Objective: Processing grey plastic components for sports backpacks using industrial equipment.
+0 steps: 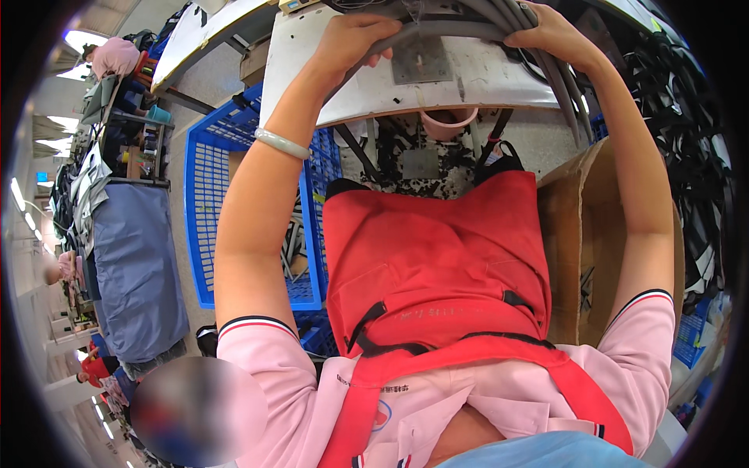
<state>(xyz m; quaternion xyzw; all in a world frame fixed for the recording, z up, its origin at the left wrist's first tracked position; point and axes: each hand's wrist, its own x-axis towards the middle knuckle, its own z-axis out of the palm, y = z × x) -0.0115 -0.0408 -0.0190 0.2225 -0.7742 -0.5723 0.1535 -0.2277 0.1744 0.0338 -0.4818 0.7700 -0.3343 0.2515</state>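
Out at ten o'clock, near the rim of the view, a co-worker in a pink top (115,56) bends forward. Toward nine o'clock hangs a blue-grey cloth (136,257), draped down in long folds. Closer in, also between nine and ten, stands a blue plastic crate (214,187) with a slotted wall, partly behind the person's left arm, whose wrist wears a pale bangle (282,143).

Just short of twelve o'clock, the left hand (355,39) curls its fingers around a bundle of grey strips (460,29), thumb lying along it. From there the bundle arches over the white worktop (499,78), above a square metal plate (421,66). Beneath the worktop's edge, near one o'clock, is a pink bucket (449,129); a red apron (437,234) fills the centre.

Between one and two o'clock, the right hand (555,35) closes its fingers on the other side of the bundle, loose ends hanging below it. At three o'clock stands an open cardboard box (563,226), and at two o'clock hang many black strips (675,109).
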